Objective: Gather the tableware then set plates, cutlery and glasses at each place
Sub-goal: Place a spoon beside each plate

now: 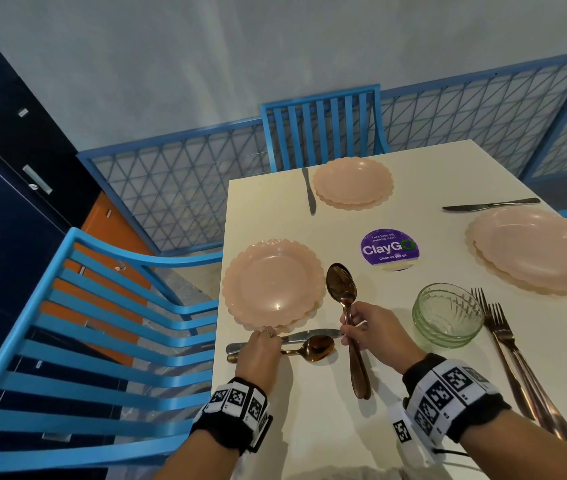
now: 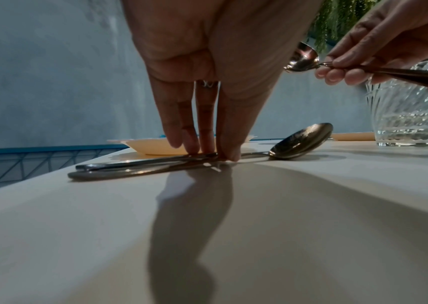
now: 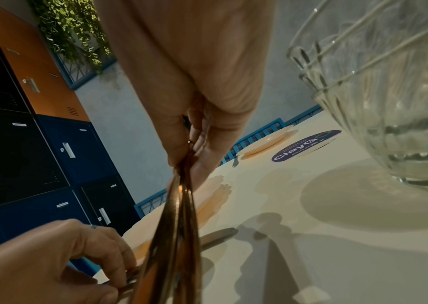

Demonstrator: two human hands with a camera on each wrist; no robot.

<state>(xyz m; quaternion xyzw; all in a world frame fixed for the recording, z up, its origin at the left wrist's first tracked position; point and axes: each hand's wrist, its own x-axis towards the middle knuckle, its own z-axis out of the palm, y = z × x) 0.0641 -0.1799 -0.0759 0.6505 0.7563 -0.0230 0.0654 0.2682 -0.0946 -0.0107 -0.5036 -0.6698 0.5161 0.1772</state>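
Observation:
On the cream table [image 1: 309, 427] a steel knife [image 1: 309, 335] and a copper spoon [image 1: 316, 347] lie side by side below the near-left pink scalloped plate [image 1: 271, 282]. My left hand [image 1: 268, 336] presses its straight fingertips [image 2: 207, 148] onto their handles; the spoon [image 2: 304, 139] points right. My right hand [image 1: 349, 332] grips a bundle of copper spoons [image 1: 340, 285] by their necks just right of that plate, bowls up and away from me. The wrist views show the same grip [image 3: 195, 148] on the spoons [image 3: 179, 236].
Two more pink plates [image 1: 353, 181] [image 1: 534, 251] each have a knife beside them [image 1: 309, 190] [image 1: 489, 204]. Stacked green glass bowls [image 1: 448, 317] stand right of my right hand, with several forks [image 1: 503, 344] beyond. Blue chairs [image 1: 102, 323] stand at the table's left and far edges.

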